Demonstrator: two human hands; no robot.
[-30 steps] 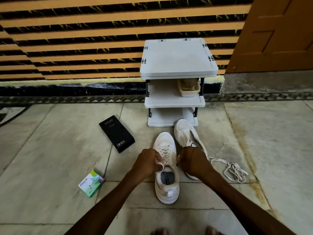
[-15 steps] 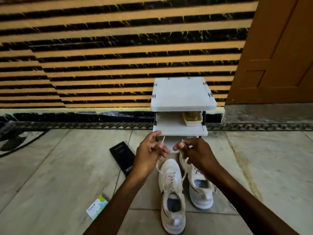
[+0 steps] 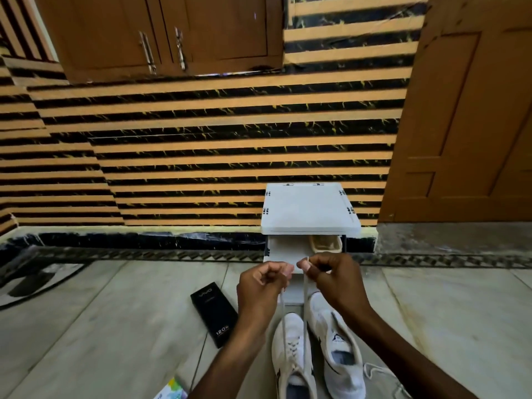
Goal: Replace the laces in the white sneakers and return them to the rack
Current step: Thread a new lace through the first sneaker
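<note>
The left hand [image 3: 260, 286] and right hand [image 3: 334, 279] each pinch a lace [image 3: 304, 298] end, pulled up taut from the near sneaker [image 3: 290, 355]. It lies on the floor [image 3: 115, 326], lengthwise away from the person, toe toward the rack [image 3: 309, 208].

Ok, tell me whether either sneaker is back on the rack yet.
No, the left sneaker and right sneaker both lie on the floor in front of the rack.

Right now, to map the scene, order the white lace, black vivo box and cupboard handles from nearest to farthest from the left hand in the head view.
1. White lace: pinched in the left hand itself.
2. Black vivo box: on the floor, to the hand's left.
3. Cupboard handles: high on the far wall, upper left.
</note>
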